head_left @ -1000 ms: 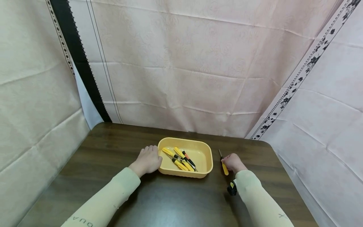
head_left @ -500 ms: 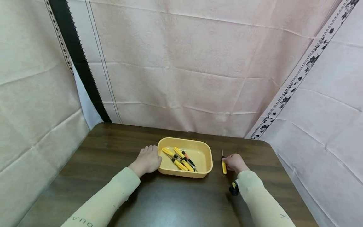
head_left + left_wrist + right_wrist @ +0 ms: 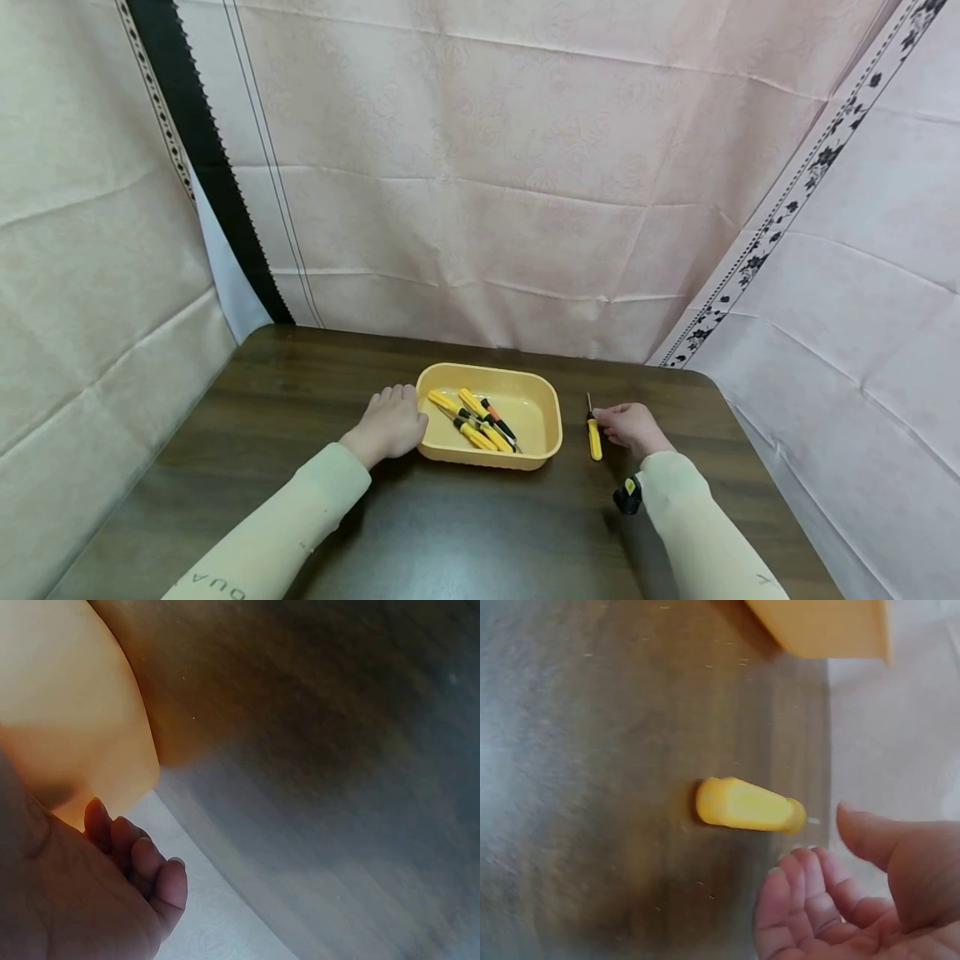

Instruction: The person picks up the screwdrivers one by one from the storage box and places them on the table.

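Note:
My left hand [image 3: 390, 421] holds the left end of a yellow plastic tray [image 3: 543, 446] in the head view. In the left wrist view its fingers [image 3: 146, 859] are curled beside the tray's wall; the thumb is hidden there. Several screwdrivers with yellow handles [image 3: 474, 434] lie in the tray, along with a black-and-red one [image 3: 497, 417]. To the right of the tray, a yellow-handled screwdriver [image 3: 595, 439] lies on the table, its shaft pointing away from me. My right hand [image 3: 633, 425] is beside it with loosely bent fingers; the right wrist view shows a gap between hand and handle.
The dark wooden table [image 3: 480, 533] has rounded far corners. A pale patterned cloth [image 3: 480, 208] hangs behind it and at both sides. A small black object [image 3: 627, 497] sits at the right wrist.
The right hand has let go of the screwdriver and drawn to the right, after the screwdriver was turned straighter on the table. The left hand and tray stay in place.

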{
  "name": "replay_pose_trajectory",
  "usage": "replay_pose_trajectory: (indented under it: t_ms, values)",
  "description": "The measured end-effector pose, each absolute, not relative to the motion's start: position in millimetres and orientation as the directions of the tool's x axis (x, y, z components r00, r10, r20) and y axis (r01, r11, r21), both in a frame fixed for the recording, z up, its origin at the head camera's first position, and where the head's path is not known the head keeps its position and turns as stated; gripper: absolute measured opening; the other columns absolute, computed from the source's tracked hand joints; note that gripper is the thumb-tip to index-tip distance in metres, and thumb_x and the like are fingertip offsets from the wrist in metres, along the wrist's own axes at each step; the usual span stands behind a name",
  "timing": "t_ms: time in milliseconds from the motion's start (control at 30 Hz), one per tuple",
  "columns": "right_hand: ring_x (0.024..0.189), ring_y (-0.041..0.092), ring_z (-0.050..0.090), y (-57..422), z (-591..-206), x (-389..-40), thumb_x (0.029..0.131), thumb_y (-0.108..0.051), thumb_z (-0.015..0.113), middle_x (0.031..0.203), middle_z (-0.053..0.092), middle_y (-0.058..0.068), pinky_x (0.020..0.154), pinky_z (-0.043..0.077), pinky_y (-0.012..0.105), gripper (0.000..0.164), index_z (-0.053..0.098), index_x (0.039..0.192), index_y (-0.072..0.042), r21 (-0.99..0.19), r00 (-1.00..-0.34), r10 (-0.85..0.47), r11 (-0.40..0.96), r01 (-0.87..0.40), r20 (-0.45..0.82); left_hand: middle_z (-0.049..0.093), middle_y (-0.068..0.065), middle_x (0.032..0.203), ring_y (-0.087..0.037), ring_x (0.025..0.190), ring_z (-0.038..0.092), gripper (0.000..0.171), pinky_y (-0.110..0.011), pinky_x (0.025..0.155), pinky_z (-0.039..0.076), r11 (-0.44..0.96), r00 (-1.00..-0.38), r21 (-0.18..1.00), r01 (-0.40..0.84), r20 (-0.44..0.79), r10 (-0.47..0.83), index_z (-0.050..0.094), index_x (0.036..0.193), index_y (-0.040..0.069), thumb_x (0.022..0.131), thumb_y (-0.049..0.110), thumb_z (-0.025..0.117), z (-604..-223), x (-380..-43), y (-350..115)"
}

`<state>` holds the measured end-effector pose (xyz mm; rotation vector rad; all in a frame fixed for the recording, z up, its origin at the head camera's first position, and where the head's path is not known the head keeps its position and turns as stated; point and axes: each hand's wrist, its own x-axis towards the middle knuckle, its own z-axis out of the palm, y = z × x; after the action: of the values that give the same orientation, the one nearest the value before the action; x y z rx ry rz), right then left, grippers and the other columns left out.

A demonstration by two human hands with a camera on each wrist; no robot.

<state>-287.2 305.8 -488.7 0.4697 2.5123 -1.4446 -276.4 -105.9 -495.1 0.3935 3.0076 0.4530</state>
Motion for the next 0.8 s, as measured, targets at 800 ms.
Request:
replay_pose_trajectory:
  t_ms: [800]
  values:
    - [0.114, 0.033, 0.059, 249, -455, -295, 0.087, -0.037, 0.071, 0.125, 0.06, 0.015, 0.098, 0.042, 0.046, 0.052, 0.06, 0.125, -0.003, -0.934, -0.977, -0.076, 0.316, 0.165, -0.199, 0.046, -0.009, 0.096, -0.026, 0.088, 0.041, 0.036, -0.043, 0.081, 0.035, 0.925, -0.965, 0.3, 0.234, -0.046, 0.259, 0.048, 0.115, -0.001, 0.097, 0.031, 0.042, -494, -277, -105]
